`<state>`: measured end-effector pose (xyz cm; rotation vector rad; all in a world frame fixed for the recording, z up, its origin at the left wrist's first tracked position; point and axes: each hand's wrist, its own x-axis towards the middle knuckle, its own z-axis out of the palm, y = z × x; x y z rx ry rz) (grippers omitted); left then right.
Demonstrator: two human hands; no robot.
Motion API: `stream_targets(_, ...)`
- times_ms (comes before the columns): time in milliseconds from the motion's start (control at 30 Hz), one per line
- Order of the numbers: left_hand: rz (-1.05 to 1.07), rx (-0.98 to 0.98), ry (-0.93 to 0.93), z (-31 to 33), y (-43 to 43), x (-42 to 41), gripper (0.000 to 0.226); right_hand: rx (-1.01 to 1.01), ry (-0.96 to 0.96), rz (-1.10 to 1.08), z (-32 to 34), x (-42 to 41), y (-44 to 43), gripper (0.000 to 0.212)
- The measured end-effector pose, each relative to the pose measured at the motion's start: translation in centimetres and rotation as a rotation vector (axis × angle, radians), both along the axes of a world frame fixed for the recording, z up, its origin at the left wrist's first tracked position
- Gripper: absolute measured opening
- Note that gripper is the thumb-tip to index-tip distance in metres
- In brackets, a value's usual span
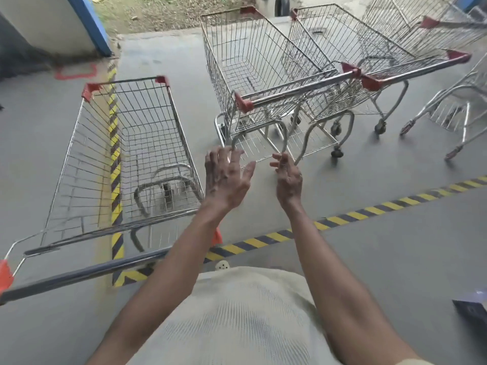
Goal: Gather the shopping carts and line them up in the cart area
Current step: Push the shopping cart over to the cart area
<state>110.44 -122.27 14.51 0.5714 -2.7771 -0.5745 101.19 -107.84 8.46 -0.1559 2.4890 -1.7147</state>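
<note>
Left hand: the left hand (pixel 226 177) was raised at centre frame, fingers spread and straight, grasping nothing.
Right hand: the right hand (pixel 287 177) was just beside it, fingers loosely bent, also empty.
Near cart: the near cart (pixel 126 154) sat lower left with its handle bar (pixel 79 272) across the lower-left corner. Neither hand touched it, and its basket lay over the upright run of striped tape (pixel 114 154).
Centre cart: the centre cart (pixel 250 69) stood at upper centre, with its low frame just beyond the fingertips.
Right cart: the right cart (pixel 355 61) was beside the centre cart, not nested, and the two handles met at their red caps.
Risk, snag: pulling either cart would probably drag or twist the other, since the handles overlapped.
Risk, roll: the near cart stood unheld. It might drift if the floor sloped, but I could not tell whether it did.
Risk, pinch: open fingers reaching toward the wire and tube of the centre cart's base could get caught when it shifted.
In the way: a far cart (pixel 421 22) at upper right and an edge cart (pixel 461 106) at right, angled differently, crowded that side. The diagonal floor tape (pixel 369 212) ran between the person and the cluster.
Around: a blue-edged wall (pixel 89 22) at upper left, a red floor mark (pixel 76 72), a tyre (pixel 282 5) at the top, and a dark object (pixel 471 309) at lower right, unidentified.
</note>
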Motion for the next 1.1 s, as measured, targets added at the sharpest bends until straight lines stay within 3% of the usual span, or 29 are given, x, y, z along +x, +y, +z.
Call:
stream_targets(200, -0.005, 0.046, -0.029, 0.2, 0.9, -9.8, 0.061, 0.006, -0.044, -0.026, -1.3, -9.3, 1.1, 0.064)
stream_targets(300, 0.05, 0.038, -0.024, 0.2, 0.5, -16.8, 0.054, 0.117, -0.009, -0.034, -1.0, -17.4, 1.2, 0.051)
stream_targets(367, 0.095, 0.034, -0.021, 0.3, 0.9, -20.9, 0.047, 0.24, 0.15, -0.045, -0.2, -22.7, 1.8, 0.041)
stream_targets(467, 0.147, 0.059, -0.033, -0.6, 1.7, -26.6, 0.047, 0.407, 0.555, -0.051, 0.6, -30.5, 2.3, 0.028)
stream_targets(533, 0.166, 0.119, -0.084, -1.8, 1.5, -29.7, 0.048, 0.481, 0.657, 0.046, 0.6, -35.5, 2.9, 0.032)
stream_targets(600, 0.22, 0.217, -0.199, -3.5, 1.1, -31.4, 0.049, 0.63, 0.63, 0.171, 0.2, -39.6, 3.6, 0.037)
stream_targets(700, 0.26, 0.144, -0.3, -5.6, 0.9, -32.1, 0.051, 0.824, 0.583, 0.323, -0.9, -44.1, 4.0, 0.052)
stream_targets(800, 0.28, 0.095, -0.313, -6.7, 0.5, -33.1, 0.06, 0.774, 0.601, 0.299, -2.1, -46.6, 3.2, 0.064)
stream_targets(867, 0.297, 0.042, -0.328, -6.7, -0.2, -34.2, 0.06, 0.762, 0.619, 0.247, -2.3, -47.6, 2.3, 0.06)
stream_targets(967, 0.29, -0.045, -0.285, -6.0, -1.7, -36.4, 0.039, 0.777, 0.606, 0.21, -1.9, -49.2, 0.4, 0.055)
stream_targets(1100, 0.289, -0.058, -0.294, -5.4, -4.6, -40.0, 0.05, 0.753, 0.551, 0.217, -1.5, -52.2, -2.4, 0.056)
